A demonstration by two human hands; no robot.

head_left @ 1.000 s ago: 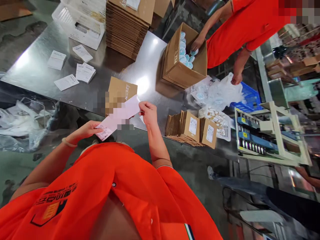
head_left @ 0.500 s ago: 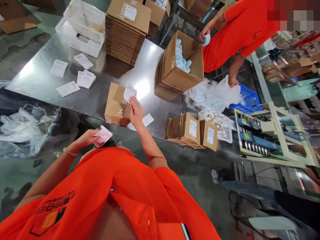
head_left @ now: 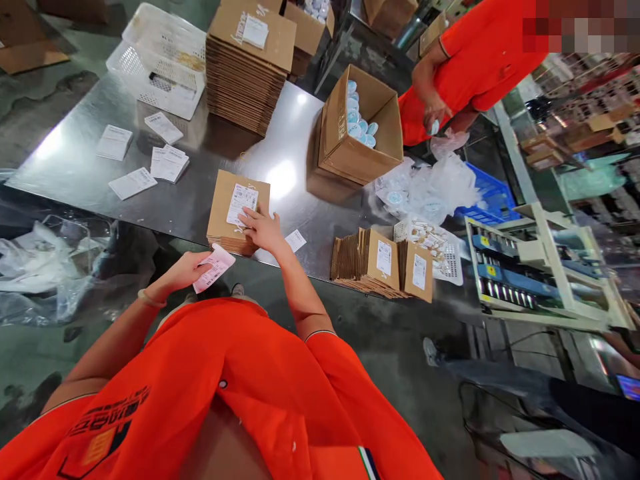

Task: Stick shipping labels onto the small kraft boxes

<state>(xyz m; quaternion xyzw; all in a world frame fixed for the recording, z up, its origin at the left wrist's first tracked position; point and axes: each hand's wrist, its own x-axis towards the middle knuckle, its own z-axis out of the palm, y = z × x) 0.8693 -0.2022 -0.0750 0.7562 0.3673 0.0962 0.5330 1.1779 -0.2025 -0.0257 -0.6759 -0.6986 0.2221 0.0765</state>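
My left hand [head_left: 189, 272] pinches a small stack of printed labels [head_left: 216, 268] in front of the table's edge. On the table, a pile of flat cardboard boxes [head_left: 220, 200] lies close to that edge. One white printed label [head_left: 241, 200] rests flat on the top box. My right hand [head_left: 265, 230] lies over the label's right side with its fingers spread, touching the label and the cardboard. Beside my right wrist, another white slip [head_left: 296, 240] lies on the metal.
Label stacks [head_left: 133, 183] and white baskets [head_left: 167, 87] are at the left. A tall cardboard stack [head_left: 245, 80] and an open carton [head_left: 360, 133] of round packs stand behind. Labelled flat boxes [head_left: 367, 257] are at the right. Across the table, a co-worker's hand [head_left: 436, 115] holds a small item.
My right hand has brought the label down flat onto the top box and spread its fingers over it. My left hand has shifted slightly right and up. The co-worker's hand has moved away from the carton.
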